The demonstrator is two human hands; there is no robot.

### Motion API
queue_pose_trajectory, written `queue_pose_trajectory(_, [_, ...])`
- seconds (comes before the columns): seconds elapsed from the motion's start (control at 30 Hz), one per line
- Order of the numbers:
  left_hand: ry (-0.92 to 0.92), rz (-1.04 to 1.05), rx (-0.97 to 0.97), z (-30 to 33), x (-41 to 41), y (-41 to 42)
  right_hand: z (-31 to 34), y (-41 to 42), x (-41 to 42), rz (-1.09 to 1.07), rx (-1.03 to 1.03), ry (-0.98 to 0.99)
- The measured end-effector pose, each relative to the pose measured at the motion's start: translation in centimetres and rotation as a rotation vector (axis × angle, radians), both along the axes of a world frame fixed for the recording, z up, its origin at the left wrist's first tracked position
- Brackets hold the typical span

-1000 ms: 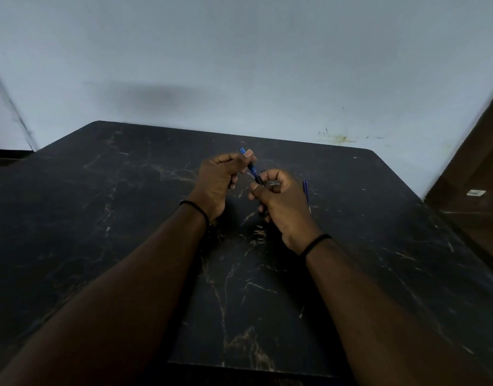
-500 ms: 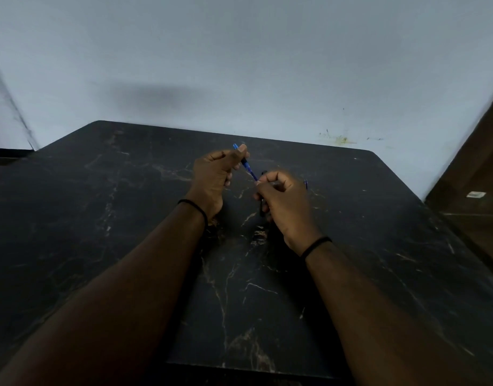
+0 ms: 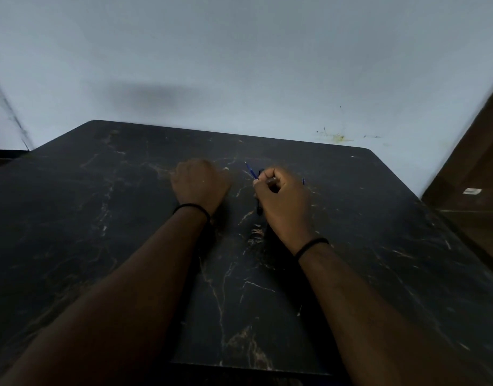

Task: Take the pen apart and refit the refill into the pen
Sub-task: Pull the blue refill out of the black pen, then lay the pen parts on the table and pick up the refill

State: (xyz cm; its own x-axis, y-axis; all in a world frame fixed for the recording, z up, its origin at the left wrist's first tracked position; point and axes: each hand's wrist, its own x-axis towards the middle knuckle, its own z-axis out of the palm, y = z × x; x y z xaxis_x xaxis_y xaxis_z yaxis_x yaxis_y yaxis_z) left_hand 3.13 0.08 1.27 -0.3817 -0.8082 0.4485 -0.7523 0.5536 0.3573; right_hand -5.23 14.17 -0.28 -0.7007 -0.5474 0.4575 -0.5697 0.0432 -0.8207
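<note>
Now the refill (image 3: 250, 171), a thin blue rod, juts toward 11 o'clock out of the right hand (image 3: 281, 195), which is curled tight with thumb and forefinger pinching its lower end. A dark piece that looks like the barrel (image 3: 260, 190) stands nearly upright in the same fist, its top showing beside the knuckles and its lower end poking out below the palm. Half a second ago the left hand (image 3: 200, 183) was gripping the far end of the refill; it has since let go and swung off to 9 o'clock, where it sits blurred just above the table (image 3: 100, 218), knuckles up. Its fingers look loosely curled, but motion blur hides whether they hold anything. That release suggests the refill is now pulled free and the right hand alone carries both parts, so the taking-apart seems done or nearly so and refitting comes next. At 3 o'clock of the right hand a short blue sliver (image 3: 303, 181) shows just past the knuckles; I cannot tell if it lies on the table or is another pen part. No container is in sight, only the dark marbled top. Each wrist wears a black band (image 3: 191, 208).
</note>
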Motion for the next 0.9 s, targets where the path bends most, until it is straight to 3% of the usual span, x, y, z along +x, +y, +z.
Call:
queue_pose_trajectory(0.27, [-0.244, 0.067, -0.018, -0.3, -0.3, 0.5, 0.3, 0.1, 0.4, -0.011, 0.017, -0.015])
queue_pose_trajectory(0.4, [-0.182, 0.095, 0.025, -0.4, -0.4, 0.6, 0.4, 0.1, 0.5, -0.015, 0.016, -0.027])
queue_pose_trajectory(0.5, [-0.003, 0.062, -0.04, -0.1, -0.4, 0.8, 0.6, 0.2, 0.3, -0.028, -0.019, -0.053])
queue_pose_trajectory(0.6, [0.344, -0.153, -0.089, 0.5, -0.5, 1.7, 0.9, 0.2, 0.0, -0.099, -0.078, -0.1])
queue_pose_trajectory(0.67, [0.482, -0.347, -0.001, 0.7, -0.8, 2.6, 1.2, 0.2, -0.3, -0.177, -0.149, -0.106])
queue_pose_trajectory(0.9, [0.459, -0.846, 0.268, 0.5, -1.3, 4.5, 1.8, 0.5, -1.2, -0.293, -0.316, -0.101])
